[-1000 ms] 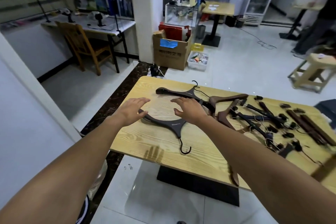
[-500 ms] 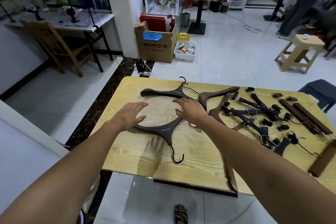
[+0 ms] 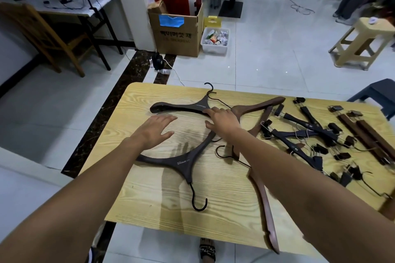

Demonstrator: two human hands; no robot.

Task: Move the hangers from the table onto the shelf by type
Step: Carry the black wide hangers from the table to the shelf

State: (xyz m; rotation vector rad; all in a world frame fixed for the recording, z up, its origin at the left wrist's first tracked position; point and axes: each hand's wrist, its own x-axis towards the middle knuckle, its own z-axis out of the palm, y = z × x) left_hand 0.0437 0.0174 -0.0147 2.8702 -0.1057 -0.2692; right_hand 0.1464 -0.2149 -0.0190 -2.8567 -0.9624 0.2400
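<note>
Under outstretched hands (image 3: 222, 120), dark wide-shouldered hangers (image 3: 181, 163).

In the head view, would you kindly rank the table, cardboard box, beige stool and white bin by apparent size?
1. the table
2. the cardboard box and the beige stool: about alike, and the frame edge cuts the stool, so I leave them unranked
3. the white bin, smallest
</note>
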